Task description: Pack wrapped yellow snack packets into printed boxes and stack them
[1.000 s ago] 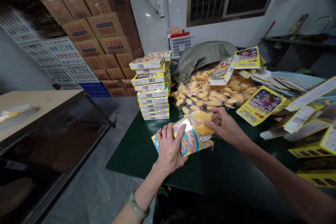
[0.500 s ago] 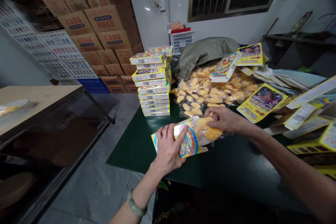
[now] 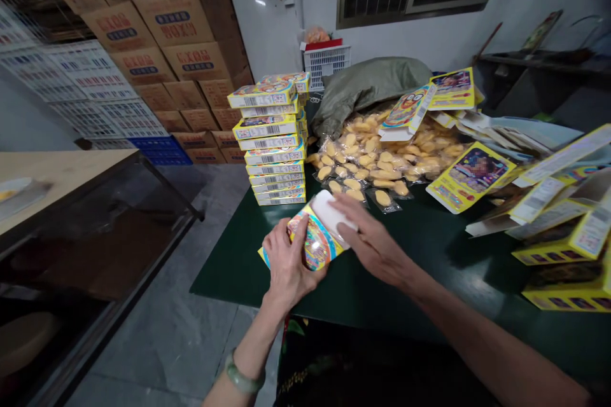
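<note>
A colourful yellow cardboard box (image 3: 316,243) lies at a slant over the dark green table top. My left hand (image 3: 289,264) is wrapped over its left part, thumb along the printed face, and holds it. At the box's upper right end a white flap (image 3: 329,211) stands out. The fingers and thumb of my right hand (image 3: 370,235) are closed on this flap, slightly blurred. No snack packet shows between my hands; the inside of the box is hidden. Just beyond lie small clear packets of yellow oval snacks (image 3: 367,152), spilling from a grey-green sack (image 3: 377,82).
Filled boxes form a stack (image 3: 274,146) left of the packets. Flat and part-folded cartons (image 3: 563,203) crowd the right side. Brown shipping boxes (image 3: 191,63) are piled at the back left, beside white crates (image 3: 100,82). A wooden table (image 3: 71,168) stands left across the aisle.
The snack packets that my right hand held at the box's open end are out of sight. My right hand has moved left onto the white flap. The box has shifted slightly left.
</note>
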{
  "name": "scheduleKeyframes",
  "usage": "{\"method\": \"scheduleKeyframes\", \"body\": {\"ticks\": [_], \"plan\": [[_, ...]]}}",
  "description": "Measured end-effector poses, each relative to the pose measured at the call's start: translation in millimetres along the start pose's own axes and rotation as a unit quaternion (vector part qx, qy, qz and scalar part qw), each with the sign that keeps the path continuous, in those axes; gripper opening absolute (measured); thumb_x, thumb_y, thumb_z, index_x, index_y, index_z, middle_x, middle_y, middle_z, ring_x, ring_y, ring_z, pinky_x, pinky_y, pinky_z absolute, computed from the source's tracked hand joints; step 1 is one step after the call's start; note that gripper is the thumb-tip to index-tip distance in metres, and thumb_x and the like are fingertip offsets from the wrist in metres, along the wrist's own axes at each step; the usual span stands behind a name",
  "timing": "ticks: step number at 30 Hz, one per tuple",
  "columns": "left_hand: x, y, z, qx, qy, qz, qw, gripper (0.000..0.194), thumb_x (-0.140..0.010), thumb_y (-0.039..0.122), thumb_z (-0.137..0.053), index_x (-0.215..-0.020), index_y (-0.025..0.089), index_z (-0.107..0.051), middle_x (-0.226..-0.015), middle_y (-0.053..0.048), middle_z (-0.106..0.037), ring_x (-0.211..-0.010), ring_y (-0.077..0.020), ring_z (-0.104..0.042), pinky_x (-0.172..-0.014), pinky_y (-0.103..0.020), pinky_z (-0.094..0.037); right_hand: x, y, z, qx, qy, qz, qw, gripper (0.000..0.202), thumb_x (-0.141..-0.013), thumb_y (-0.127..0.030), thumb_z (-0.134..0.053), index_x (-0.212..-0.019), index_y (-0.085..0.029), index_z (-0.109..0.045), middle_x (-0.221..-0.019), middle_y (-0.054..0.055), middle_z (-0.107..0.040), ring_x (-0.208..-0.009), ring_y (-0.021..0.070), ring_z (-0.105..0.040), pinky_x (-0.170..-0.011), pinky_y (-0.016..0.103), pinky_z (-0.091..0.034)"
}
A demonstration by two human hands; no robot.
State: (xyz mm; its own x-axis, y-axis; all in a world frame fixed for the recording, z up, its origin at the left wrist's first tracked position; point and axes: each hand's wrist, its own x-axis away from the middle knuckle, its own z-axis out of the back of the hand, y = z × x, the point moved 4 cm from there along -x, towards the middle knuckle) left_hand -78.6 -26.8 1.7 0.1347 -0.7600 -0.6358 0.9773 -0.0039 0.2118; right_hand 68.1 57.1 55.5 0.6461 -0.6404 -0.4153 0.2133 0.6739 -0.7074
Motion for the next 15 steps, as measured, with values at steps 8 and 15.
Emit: {"method": "scheduleKeyframes", "body": {"ticks": [8,15], "plan": [[2.4,-8.8,7.8,-0.003,0.025,0.01,1.0,0.082,-0.067,0.041,-0.065,-0.139,0.02,-0.031,-0.127,-0.017,-0.041,-0.114,-0.0332,-0.045,-0.09,-0.044,-0.033,53.6,116.3,-0.8,0.257,-0.101,-0.082,0.957,0.031,-0.08,-0.028,-0.057,-0.11,-0.02,-0.06,-0.11,0.012,-0.062,-0.102,0.0283,-0.056,-0.084,0.043,-0.047],[-1.2,14.1,0.2,0.001,0.006,-0.017,1.0,0.08,-0.064,0.037,-0.065,-0.136,0.019,-0.037,-0.129,-0.019,-0.037,-0.116,-0.037,-0.042,-0.092,-0.049,-0.032,37.7,72.6,59.2,0.011,0.052,-0.136,0.989,0.032,-0.084,-0.048,-0.049,-0.09,-0.02,-0.065,-0.09,0.007,-0.065,-0.072,0.0178,-0.06,-0.061,0.029,-0.049]]}}
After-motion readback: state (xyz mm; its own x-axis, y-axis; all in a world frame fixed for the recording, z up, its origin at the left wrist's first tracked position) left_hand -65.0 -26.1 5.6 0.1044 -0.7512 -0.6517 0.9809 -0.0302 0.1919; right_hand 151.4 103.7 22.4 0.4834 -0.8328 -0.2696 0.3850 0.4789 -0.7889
